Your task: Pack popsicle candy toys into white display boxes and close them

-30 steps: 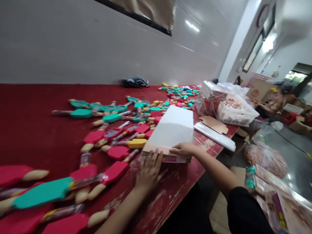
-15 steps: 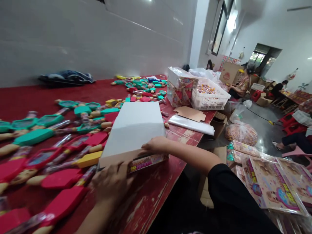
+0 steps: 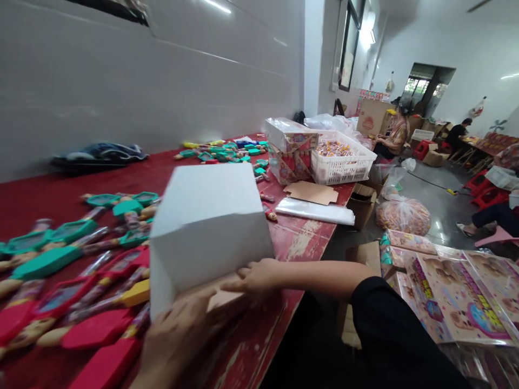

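An open carton (image 3: 211, 237), white inside with its lid raised, stands on the red table in front of me. My left hand (image 3: 180, 329) is at its near left corner, blurred, with the fingers over the front edge. My right hand (image 3: 255, 278) grips the front edge further right, fingertips reaching inward over a brown cardboard insert or flap. Left of the carton lie many toy-like pieces with handles: a red one (image 3: 97, 328), a green one (image 3: 46, 262) and a yellow one (image 3: 135, 293). The carton's outer front is mostly hidden by my hands.
Beyond the carton are wrapped boxes (image 3: 290, 156), a white basket (image 3: 343, 167) of small wrapped items, flat cardboard (image 3: 311, 192) and plastic sleeves (image 3: 314, 210). Printed packages (image 3: 458, 297) are stacked at the right. Two people sit further back; another person's leg shows at the right edge.
The carton's lid stands higher and its white inside shows more. Both hands have shifted along the front edge, the right one lower. The camera view has turned slightly.
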`<state>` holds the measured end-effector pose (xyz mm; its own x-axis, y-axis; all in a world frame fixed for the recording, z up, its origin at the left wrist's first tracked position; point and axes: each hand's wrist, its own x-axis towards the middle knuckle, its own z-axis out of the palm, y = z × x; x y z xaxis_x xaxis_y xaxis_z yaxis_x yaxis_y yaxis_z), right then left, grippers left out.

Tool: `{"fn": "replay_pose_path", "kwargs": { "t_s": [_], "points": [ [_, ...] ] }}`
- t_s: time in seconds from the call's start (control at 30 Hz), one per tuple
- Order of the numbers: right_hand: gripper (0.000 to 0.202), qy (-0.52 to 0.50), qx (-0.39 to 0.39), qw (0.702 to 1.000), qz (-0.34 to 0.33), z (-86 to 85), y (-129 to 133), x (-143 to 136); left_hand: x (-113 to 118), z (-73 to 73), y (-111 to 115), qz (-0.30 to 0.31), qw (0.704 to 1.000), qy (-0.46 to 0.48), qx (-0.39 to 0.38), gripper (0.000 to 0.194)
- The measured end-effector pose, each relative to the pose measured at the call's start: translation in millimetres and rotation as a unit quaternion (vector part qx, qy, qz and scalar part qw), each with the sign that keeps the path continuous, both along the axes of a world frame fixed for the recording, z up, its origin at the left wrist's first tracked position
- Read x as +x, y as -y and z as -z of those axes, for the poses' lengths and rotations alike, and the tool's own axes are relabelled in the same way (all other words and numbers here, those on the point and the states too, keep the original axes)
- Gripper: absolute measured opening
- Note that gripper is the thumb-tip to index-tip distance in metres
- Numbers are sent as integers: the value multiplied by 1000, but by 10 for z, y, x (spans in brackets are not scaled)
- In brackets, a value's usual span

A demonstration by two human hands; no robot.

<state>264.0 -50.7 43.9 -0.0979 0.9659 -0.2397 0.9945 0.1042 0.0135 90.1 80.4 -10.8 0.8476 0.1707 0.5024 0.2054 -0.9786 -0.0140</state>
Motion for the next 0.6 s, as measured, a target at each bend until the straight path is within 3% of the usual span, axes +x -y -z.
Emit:
{"fn": "replay_pose_path", "kwargs": {
  "t_s": [0.1,0.2,0.3,0.4,0.47,0.6],
  "points": [
    [47,61,119,989,-57,183,122,36,120,97,14,-13,988,-152,19,50],
    [41,64,143,986,-63,322,140,101,244,239,32,-49,979,-194,35,78],
    [35,50,178,977,-104,375,141,205,320,319,31,-77,971,-224,12,73],
    [42,21,316,933,-170,310,250,453,343,299,16,-91,964,-247,-22,72],
    [48,1,401,913,-78,184,361,752,332,271,3,-73,962,-261,-48,71],
    [54,23,449,854,260,-233,461,1654,277,275,-22,-61,958,-270,-79,66]
  ]
}}
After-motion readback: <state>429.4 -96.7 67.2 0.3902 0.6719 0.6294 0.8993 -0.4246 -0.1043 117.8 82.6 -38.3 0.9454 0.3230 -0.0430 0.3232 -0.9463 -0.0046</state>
